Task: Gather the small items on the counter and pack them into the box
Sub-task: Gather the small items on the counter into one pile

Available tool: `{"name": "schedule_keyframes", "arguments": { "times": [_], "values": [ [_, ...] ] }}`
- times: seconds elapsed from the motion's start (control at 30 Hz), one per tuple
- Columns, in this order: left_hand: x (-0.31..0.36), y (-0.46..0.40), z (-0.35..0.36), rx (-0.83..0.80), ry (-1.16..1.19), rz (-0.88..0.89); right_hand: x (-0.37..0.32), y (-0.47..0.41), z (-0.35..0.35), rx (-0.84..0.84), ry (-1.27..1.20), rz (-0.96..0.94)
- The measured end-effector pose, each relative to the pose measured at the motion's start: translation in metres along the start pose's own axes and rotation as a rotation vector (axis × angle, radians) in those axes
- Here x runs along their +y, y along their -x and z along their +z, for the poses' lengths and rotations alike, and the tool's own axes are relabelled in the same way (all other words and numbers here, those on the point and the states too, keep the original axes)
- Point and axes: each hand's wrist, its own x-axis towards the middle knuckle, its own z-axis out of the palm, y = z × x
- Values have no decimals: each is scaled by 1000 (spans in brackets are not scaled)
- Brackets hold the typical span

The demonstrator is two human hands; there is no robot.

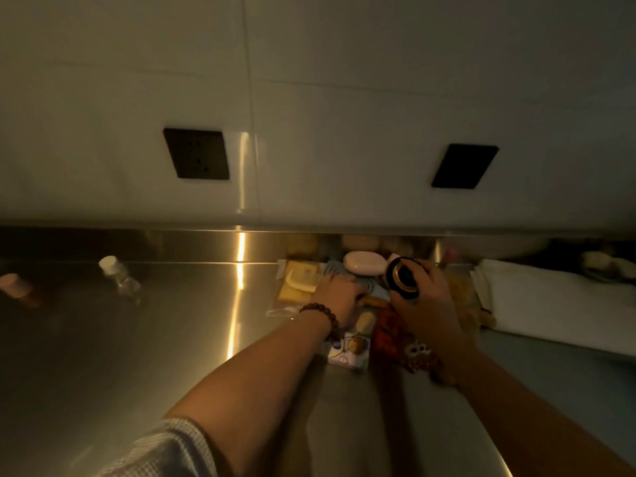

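The steel worktop (172,339) is dim and glossy, and the heap of small items at its far edge is hard to read. A folded white towel (550,304) lies right of the heap, its end cut off. No box can be made out. The left hand (339,297) rests palm-down on the heap near a comb (301,282); its grip is hidden. The right hand (425,297) grasps a round black jar (402,278). Behind it sits a white oval case (364,263). A clear bottle (118,273) lies far left.
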Motion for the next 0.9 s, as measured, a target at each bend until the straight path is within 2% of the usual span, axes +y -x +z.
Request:
{"name": "schedule_keyframes", "arguments": {
  "times": [0.1, 0.2, 0.27, 0.33, 0.4, 0.47, 0.73, 0.9],
  "values": [
    [-1, 0, 14, 64, -50, 14, 9, -5, -2, -93, 27, 7],
    [-16, 14, 13, 173, -31, -170, 17, -10, 6, -152, 65, 0],
    [-31, 26, 11, 130, -47, -317, 15, -13, 16, -195, 72, 5],
    [-45, 37, 9, 18, -87, -392, 8, -13, 30, -244, 74, -42],
    [-50, 45, 11, -93, -87, -395, 2, -12, 46, -295, 98, -125],
    [-48, 48, 16, -154, -68, -378, -2, -10, 59, -311, 117, -131],
    [-31, 34, 20, -172, -112, -328, 9, -7, 65, -296, 209, 49],
    [-31, 39, 13, -143, -50, -323, 3, -1, 67, -315, 315, 9]
  ]
}}
